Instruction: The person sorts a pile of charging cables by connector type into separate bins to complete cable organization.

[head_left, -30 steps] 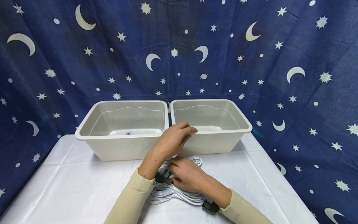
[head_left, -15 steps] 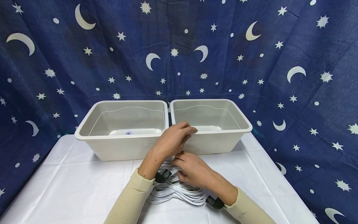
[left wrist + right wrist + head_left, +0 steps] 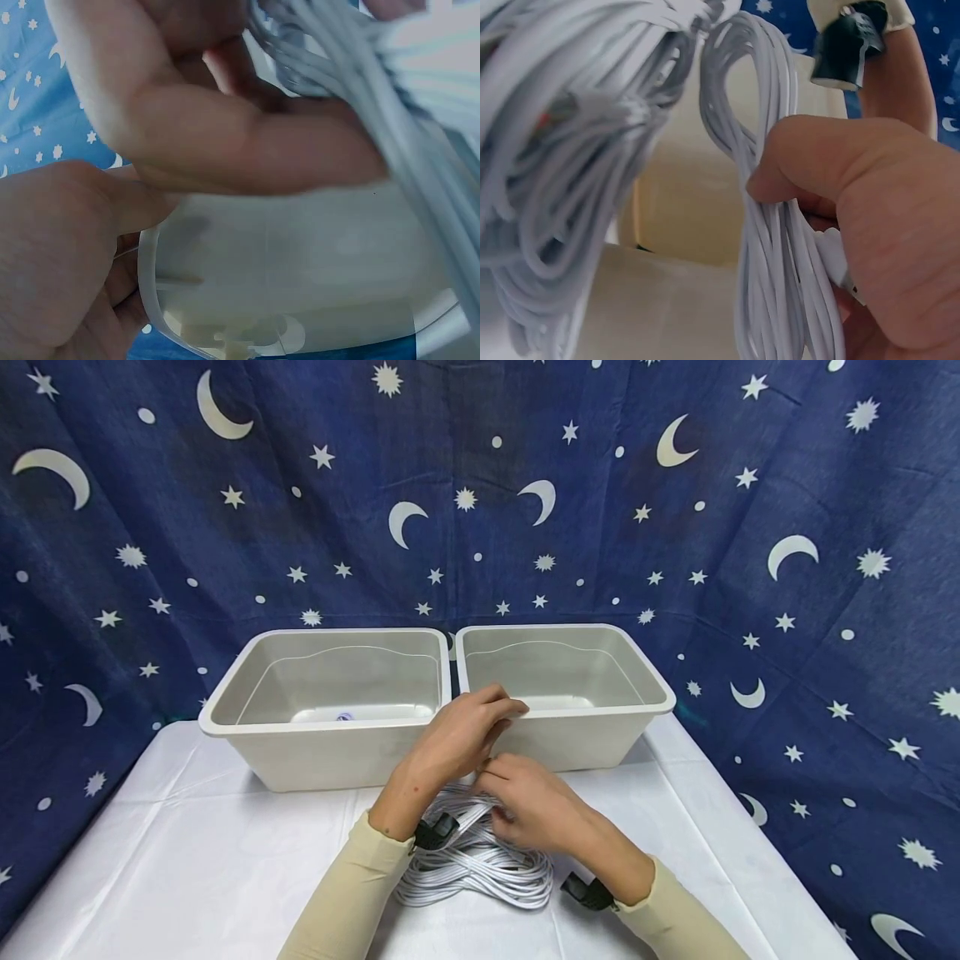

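My left hand is at the front rim of the right bin; in the left wrist view its thumb and bent fingers lie about the bin's edge. In the right wrist view my right hand pinches a looped bundle of white cable between thumb and fingers. A white plug-like end shows beside those fingers. Beneath the right hand in the head view, more white cable coils lie on the table. The left wrist view shows the right hand's bent finger against the cable strands.
A second pale bin stands to the left of the right one, with a small purple mark on its floor. Both stand on a white-covered table before a blue curtain with moons and stars. Each wrist wears a black camera.
My right hand has moved up and right, away from the cable coils towards the right bin, uncovering more of the coils. The left hand has stayed at the bin's rim.
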`<state>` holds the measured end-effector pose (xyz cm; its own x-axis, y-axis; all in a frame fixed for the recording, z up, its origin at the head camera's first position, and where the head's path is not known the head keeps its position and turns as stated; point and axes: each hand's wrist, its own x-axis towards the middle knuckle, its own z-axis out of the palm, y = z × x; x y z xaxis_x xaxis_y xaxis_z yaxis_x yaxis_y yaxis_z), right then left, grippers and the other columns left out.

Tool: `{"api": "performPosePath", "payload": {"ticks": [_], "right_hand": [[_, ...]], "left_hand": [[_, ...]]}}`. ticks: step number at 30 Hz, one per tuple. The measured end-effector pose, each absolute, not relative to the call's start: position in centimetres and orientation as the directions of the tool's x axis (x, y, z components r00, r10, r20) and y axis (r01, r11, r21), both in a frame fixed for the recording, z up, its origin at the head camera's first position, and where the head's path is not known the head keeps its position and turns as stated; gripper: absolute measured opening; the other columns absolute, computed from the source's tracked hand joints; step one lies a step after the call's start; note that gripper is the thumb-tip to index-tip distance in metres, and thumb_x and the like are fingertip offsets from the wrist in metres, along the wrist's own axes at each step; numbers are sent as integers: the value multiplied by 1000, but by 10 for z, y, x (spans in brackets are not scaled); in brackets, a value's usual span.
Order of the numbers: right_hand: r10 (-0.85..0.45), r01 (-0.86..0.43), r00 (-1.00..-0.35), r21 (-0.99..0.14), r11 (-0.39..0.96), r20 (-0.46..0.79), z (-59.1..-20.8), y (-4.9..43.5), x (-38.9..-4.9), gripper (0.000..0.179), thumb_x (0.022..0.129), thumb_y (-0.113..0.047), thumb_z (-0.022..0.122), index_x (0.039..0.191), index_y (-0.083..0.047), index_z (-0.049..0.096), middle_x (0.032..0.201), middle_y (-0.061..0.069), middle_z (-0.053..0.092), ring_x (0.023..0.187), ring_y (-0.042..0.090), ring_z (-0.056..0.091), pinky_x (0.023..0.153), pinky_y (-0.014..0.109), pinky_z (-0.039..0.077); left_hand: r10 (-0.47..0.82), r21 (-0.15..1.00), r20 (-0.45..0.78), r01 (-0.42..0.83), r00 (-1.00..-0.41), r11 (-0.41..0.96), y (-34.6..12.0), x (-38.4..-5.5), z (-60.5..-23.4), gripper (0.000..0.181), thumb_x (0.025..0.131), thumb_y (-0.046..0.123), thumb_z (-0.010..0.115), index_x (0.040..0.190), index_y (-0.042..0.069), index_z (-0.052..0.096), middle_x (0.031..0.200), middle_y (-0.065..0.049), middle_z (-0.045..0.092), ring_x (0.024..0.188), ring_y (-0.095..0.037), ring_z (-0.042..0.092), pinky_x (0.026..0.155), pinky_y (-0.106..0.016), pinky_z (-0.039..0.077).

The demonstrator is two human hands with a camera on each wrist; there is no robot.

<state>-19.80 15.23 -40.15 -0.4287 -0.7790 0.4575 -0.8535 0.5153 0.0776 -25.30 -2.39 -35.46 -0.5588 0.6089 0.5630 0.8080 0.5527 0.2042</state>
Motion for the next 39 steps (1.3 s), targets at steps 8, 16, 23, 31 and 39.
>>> {"api": "performPosePath", "payload": {"ticks": [8, 16, 23, 31, 39], "right_hand": [[-775, -849, -458, 45, 527, 435, -381, 167, -194, 31, 70, -5, 79, 97, -15, 69, 96, -6, 60, 89, 13, 58, 81, 31, 51], [-784, -877, -429, 2, 480, 449, -361, 188, -191, 32, 69, 0, 77, 97, -15, 70, 96, -8, 59, 89, 11, 57, 81, 30, 51], [-789, -896, -386, 7, 443, 477, -348, 203, -188, 34, 68, 1, 76, 96, -16, 69, 94, -8, 60, 86, 9, 56, 80, 29, 49], [-740, -883, -417, -42, 468, 529, -329, 224, -183, 32, 73, 2, 73, 100, -16, 69, 100, -9, 62, 93, 11, 57, 93, 30, 43], [-670, -861, -446, -80, 502, 593, -317, 246, -185, 30, 76, 0, 72, 102, -15, 70, 105, -8, 67, 100, 13, 60, 95, 33, 42]], "left_hand": [[615, 176, 582, 821, -532, 543, -24, -254, -355, 29, 102, 2, 67, 126, 17, 76, 111, 3, 69, 89, -14, 67, 78, -32, 56], [609, 188, 579, 816, -542, 547, -24, -253, -354, 28, 103, 5, 68, 126, 17, 76, 110, 4, 69, 91, -14, 68, 80, -32, 56], [617, 179, 571, 815, -542, 550, -24, -253, -354, 28, 103, 5, 69, 127, 17, 76, 108, 4, 67, 87, -12, 65, 77, -30, 54], [619, 183, 568, 816, -543, 548, -23, -253, -356, 29, 102, 2, 68, 126, 17, 76, 107, 4, 67, 86, -12, 64, 77, -31, 54], [617, 187, 569, 816, -544, 547, -23, -252, -355, 29, 101, 3, 70, 126, 17, 77, 110, 3, 69, 93, -15, 68, 81, -33, 57]]}}
